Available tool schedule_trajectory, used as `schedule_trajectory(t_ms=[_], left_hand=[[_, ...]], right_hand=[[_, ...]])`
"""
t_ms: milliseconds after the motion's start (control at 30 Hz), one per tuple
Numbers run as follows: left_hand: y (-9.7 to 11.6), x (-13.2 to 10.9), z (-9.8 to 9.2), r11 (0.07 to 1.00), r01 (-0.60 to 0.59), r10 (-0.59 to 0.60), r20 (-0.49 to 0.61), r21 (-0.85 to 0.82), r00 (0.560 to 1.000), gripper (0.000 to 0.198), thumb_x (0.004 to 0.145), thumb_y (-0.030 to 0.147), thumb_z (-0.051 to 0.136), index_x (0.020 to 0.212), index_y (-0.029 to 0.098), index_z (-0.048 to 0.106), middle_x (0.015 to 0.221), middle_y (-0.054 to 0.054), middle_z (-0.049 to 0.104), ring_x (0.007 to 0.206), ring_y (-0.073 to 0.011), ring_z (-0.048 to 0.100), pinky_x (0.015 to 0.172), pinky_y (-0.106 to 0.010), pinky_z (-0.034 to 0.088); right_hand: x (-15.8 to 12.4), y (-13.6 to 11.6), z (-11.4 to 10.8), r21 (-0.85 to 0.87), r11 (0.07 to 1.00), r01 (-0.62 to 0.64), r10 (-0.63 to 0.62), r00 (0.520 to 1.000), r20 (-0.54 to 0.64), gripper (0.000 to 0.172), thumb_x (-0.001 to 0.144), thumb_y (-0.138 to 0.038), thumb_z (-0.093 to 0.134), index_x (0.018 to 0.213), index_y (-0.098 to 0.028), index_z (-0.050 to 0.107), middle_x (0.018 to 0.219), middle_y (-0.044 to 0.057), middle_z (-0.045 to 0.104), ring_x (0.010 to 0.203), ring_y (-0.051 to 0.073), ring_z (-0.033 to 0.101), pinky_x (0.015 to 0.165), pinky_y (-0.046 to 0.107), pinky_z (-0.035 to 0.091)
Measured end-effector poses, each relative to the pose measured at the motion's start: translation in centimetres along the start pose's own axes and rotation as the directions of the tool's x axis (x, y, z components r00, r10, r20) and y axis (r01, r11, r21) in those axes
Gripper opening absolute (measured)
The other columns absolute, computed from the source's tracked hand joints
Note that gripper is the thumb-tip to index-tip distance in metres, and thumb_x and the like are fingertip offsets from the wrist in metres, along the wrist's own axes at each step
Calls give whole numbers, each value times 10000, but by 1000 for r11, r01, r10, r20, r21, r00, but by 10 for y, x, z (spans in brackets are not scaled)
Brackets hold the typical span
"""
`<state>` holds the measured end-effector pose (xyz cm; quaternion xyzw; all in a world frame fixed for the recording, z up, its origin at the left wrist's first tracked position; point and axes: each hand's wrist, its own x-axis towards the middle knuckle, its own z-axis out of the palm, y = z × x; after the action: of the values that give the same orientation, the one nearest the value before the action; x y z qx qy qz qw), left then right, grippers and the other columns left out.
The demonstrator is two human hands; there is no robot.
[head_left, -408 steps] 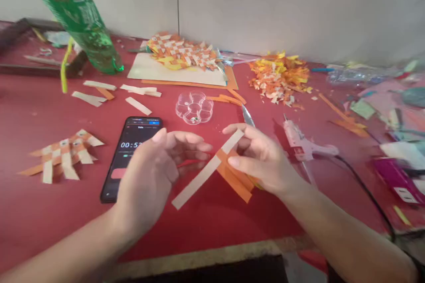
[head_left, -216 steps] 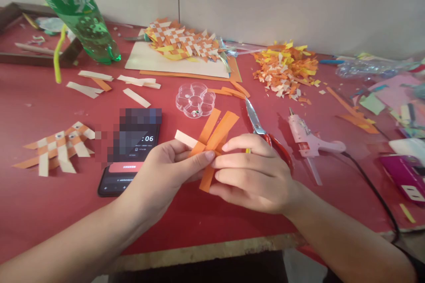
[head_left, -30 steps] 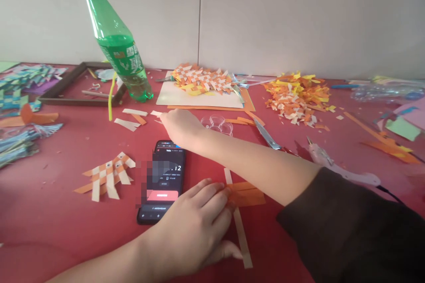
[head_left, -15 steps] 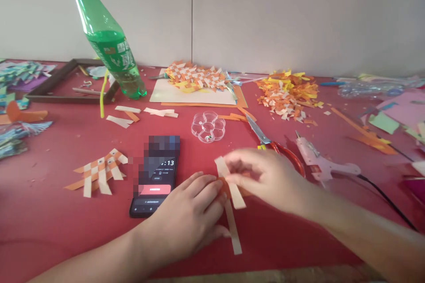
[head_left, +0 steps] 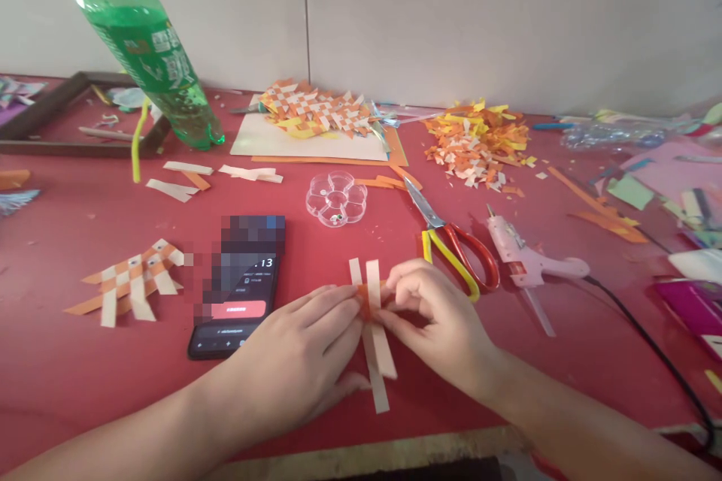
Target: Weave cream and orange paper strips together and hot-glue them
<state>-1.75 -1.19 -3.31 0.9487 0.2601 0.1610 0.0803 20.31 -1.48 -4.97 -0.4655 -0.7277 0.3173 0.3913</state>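
– So, hands?

– Left hand [head_left: 321,331] lies flat, fingers together, pressing on the orange strips [head_left: 364,308]. Right hand [head_left: 429,308] has thumb and forefinger curled at their right side. Can't tell if it's pinching; contact is too small to read.

– What changed?

– Second cream strip [head_left: 386,357]. A second ago the right hand was over at the loose strips [head_left: 251,173]; then it carried this one in. Now it's down across the orange, next to the first cream strip [head_left: 377,387].

– Meaning?

– Two crossings in place of one, I'd judge. The first passes under the orange, the second looks to run over it. The left hand seems to be the clamp, so letting go could shift both.

– Where's the work?

– On the red table [head_left: 429,421], between the hands, right of the phone [head_left: 242,327].

– Around it?

– Scissors [head_left: 433,219] beyond the right hand, now fully visible, glue gun [head_left: 519,249] beside them. Woven piece [head_left: 135,282] left of the phone. Clear dish [head_left: 337,199] farther back.
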Motion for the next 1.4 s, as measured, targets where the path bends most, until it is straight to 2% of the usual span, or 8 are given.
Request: schedule_trajectory(t_ms=[67, 133, 233, 400, 867, 1033, 1233, 1400], left_hand=[[0, -1, 0, 1000, 4, -4, 11, -11, 1000, 339, 901, 333, 596, 1107, 66, 631, 1184, -178, 666, 1139, -345, 627, 942, -474, 566], [-1, -1, 0, 1000, 5, -4, 12, -9, 1000, 358, 890, 312, 609, 1141, 58, 622, 1226, -185, 655, 1145, -349, 628, 949, -477, 562], [-1, -1, 0, 1000, 2, -2, 4, 1, 1000, 399, 878, 303, 624, 1177, 40, 610, 1259, -194, 643, 1143, -354, 631, 950, -481, 563], [0, 1, -1, 1000, 19, -19, 2, -17, 1000, 405, 885, 318, 624, 1178, 39, 617, 1232, -186, 663, 1120, -340, 648, 939, -481, 571], [0, 1, -1, 999, 20, -20, -19, -28, 1000, 389, 899, 325, 612, 1159, 36, 626, 1219, -192, 663, 1118, -343, 648, 943, -475, 572], [0, 2, -2, 999, 26, -27, -24, -46, 999, 360, 917, 326, 584, 1156, 60, 620, 1200, -178, 668, 1115, -316, 651, 968, -453, 558], [0, 2, -1, 999, 23, -24, -36, -37, 999, 358, 929, 307, 558, 1174, 53, 619, 1208, -172, 670, 1110, -319, 652, 962, -457, 562], [0, 0, -1, 999, 28, -29, -27, -39, 999, 343, 917, 306, 584, 1154, 62, 631, 1216, -168, 666, 1111, -324, 652, 966, -468, 559]], right_hand=[[1, -3, -2, -171, 977, 128, -129, 992, 6, 164, 851, -102, 613, 780, -220, 525, 865, 21, 578, 789, 144, 641, 671, 271, 586], [3, -5, -4, -270, 940, 210, -204, 978, 51, 135, 874, -93, 591, 815, -213, 609, 845, 28, 611, 791, 151, 625, 693, 295, 575], [4, -6, -8, -303, 912, 277, -247, 960, 135, 122, 896, -134, 608, 929, -216, 692, 888, 38, 689, 854, 174, 627, 758, 334, 580], [2, -3, -13, -338, 875, 346, -286, 934, 215, 175, 890, -157, 632, 1040, -191, 716, 1071, 43, 736, 1046, 201, 623, 921, 365, 565], [3, -5, -17, -336, 872, 357, -277, 924, 263, 248, 917, -144, 553, 1104, -187, 709, 1118, 60, 734, 1077, 214, 628, 909, 393, 580], [2, -3, -15, -341, 877, 338, -267, 934, 237, 239, 900, -150, 586, 1095, -213, 710, 1117, 55, 732, 1078, 215, 623, 921, 408, 571], [3, -3, -14, -339, 885, 320, -258, 942, 215, 244, 873, -170, 630, 1108, -179, 695, 1122, 67, 728, 1077, 229, 607, 927, 414, 566], [3, -3, -15, -322, 892, 319, -259, 942, 216, 271, 870, -140, 602, 1118, -198, 694, 1126, 68, 726, 1082, 232, 608, 925, 435, 564]])
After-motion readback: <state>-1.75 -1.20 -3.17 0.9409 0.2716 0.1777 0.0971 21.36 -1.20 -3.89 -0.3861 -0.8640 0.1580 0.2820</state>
